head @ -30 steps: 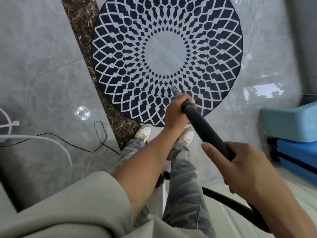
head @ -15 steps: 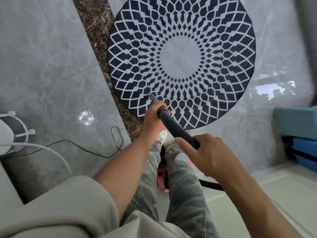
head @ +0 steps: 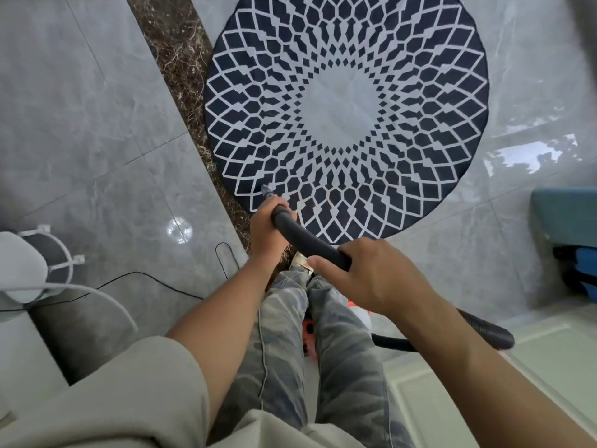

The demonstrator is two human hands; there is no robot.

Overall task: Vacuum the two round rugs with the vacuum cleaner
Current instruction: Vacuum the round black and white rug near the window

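A round rug with a navy-and-white diamond pattern and a plain pale centre fills the upper middle of the frame. It lies on glossy grey floor tiles, with its left edge over a brown marbled strip. At centre frame the left hand is curled round the front end of the black vacuum hose, just behind the narrow grey nozzle, whose tip meets the rug at its lower left rim. Lower and to the right, the right hand grips the hose further back, fingers wrapped round it and thumb stretched out. Behind that hand the hose loops toward the lower right. An orange-and-white vacuum body shows partly between the person's legs. A thin black cable crosses the tiles at left.
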